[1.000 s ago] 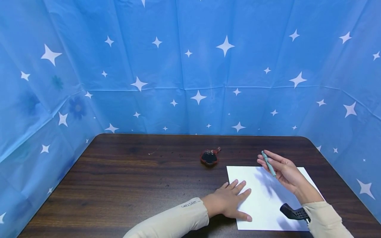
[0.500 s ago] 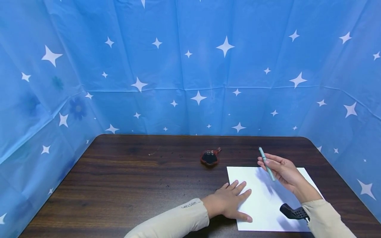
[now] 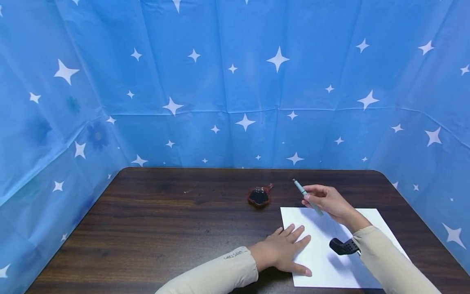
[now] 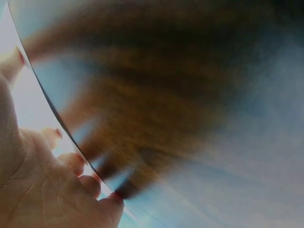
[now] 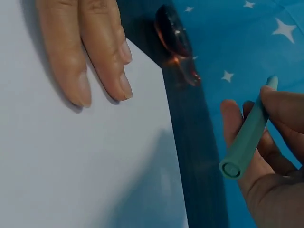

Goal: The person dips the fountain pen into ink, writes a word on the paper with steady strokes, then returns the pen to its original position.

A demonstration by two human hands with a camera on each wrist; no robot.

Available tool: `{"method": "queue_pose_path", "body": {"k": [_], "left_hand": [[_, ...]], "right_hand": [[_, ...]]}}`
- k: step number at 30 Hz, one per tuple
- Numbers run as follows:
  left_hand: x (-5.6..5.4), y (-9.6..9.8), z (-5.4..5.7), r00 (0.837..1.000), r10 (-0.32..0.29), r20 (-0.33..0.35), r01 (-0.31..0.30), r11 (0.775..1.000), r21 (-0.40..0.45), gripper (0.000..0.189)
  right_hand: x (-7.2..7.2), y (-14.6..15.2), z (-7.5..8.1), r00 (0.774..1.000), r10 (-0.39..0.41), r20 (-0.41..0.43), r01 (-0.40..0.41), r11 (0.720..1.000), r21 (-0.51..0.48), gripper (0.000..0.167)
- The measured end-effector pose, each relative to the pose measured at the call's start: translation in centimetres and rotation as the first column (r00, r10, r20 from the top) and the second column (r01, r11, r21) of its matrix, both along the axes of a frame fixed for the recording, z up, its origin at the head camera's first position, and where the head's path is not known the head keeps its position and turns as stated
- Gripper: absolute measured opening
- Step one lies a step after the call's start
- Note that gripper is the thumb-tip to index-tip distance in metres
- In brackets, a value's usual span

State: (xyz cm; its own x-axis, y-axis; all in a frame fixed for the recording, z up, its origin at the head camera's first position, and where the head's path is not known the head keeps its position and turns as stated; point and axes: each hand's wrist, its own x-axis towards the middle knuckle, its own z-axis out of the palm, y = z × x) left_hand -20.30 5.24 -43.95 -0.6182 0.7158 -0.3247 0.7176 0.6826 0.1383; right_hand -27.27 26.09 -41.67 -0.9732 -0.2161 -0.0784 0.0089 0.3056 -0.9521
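My left hand [image 3: 284, 251] rests with fingers spread across the left edge of a white sheet of paper [image 3: 315, 253]. In the left wrist view its palm [image 4: 42, 175] faces the camera at the paper's edge. My right hand [image 3: 328, 204] pinches a mint-green pen [image 3: 302, 191] between thumb and fingers, above the paper's far edge. The pen tilts with its dark tip up and left; its blunt round end [image 5: 232, 170] faces the right wrist camera. Left of that tip, a red see-through dish [image 3: 268, 200] with a stubby handle holds something black.
The dark wood table [image 3: 158, 228] stretches left of the paper. A blue curtain [image 3: 205, 85] with white stars stands along its back and sides. A black strap-like piece [image 3: 343, 246] sticks out from the right wrist over the paper.
My right hand has moved left toward the dish, and the pen has shifted in the fingers, its tip now pointing up and left. The left hand stays on the paper.
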Motion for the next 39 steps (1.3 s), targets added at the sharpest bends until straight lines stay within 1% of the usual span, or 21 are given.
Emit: {"method": "queue_pose_path", "body": {"k": [4,6,11,14,17,21,24,26,29,32,36,39], "left_hand": [[0.1,0.0,0.2,1.0,-0.004,-0.013,0.004,1.0,-0.003,0.085],[0.2,0.0,0.3,1.0,-0.006,-0.016,0.006,1.0,-0.004,0.085],[0.4,-0.1,0.5,0.999,-0.01,-0.043,0.01,1.0,-0.007,0.085],[0.5,-0.1,0.5,0.998,-0.011,-0.056,0.01,1.0,-0.009,0.084],[0.4,-0.1,0.3,0.998,-0.015,-0.054,0.015,1.0,-0.011,0.084],[0.2,-0.1,0.2,0.998,-0.025,-0.051,0.025,1.0,-0.015,0.083],[0.2,-0.1,0.2,0.998,-0.026,-0.053,0.025,1.0,-0.019,0.083],[0.2,-0.1,0.2,0.998,-0.024,-0.058,0.022,1.0,-0.022,0.083],[0.3,-0.1,0.2,0.998,-0.021,-0.063,0.019,0.999,-0.027,0.083],[0.3,-0.1,0.2,0.998,-0.018,-0.068,0.016,0.999,-0.031,0.082],[0.3,-0.1,0.3,0.998,-0.014,-0.057,0.013,0.999,-0.03,0.082],[0.2,-0.2,0.3,0.999,-0.01,-0.051,0.009,1.0,-0.02,0.086]], "right_hand": [[-1.2,-1.3,-0.2,0.998,-0.015,-0.068,0.022,0.994,0.106,0.038],[-1.8,-2.0,-0.4,0.995,-0.029,-0.091,0.041,0.989,0.142,0.034],[-3.0,-3.1,-1.0,0.992,-0.057,-0.114,0.077,0.981,0.177,0.026],[-3.5,-3.6,-1.5,0.992,-0.057,-0.117,0.079,0.978,0.193,0.023],[-3.8,-4.0,-1.8,0.99,-0.052,-0.127,0.079,0.973,0.218,0.022],[-4.4,-4.6,-2.1,0.985,-0.086,-0.146,0.124,0.954,0.274,0.02],[-4.8,-5.1,-2.5,0.982,-0.124,-0.144,0.166,0.93,0.328,0.018],[-5.2,-5.3,-2.7,0.981,-0.139,-0.137,0.179,0.918,0.353,0.018],[-5.6,-5.4,-3.0,0.979,-0.156,-0.132,0.195,0.907,0.372,0.016],[-6.1,-5.6,-3.2,0.979,-0.16,-0.127,0.196,0.908,0.371,0.015],[-6.4,-5.7,-3.4,0.983,-0.131,-0.127,0.169,0.914,0.369,0.015],[-6.6,-5.7,-3.3,0.985,-0.117,-0.129,0.158,0.915,0.372,0.014]]}}
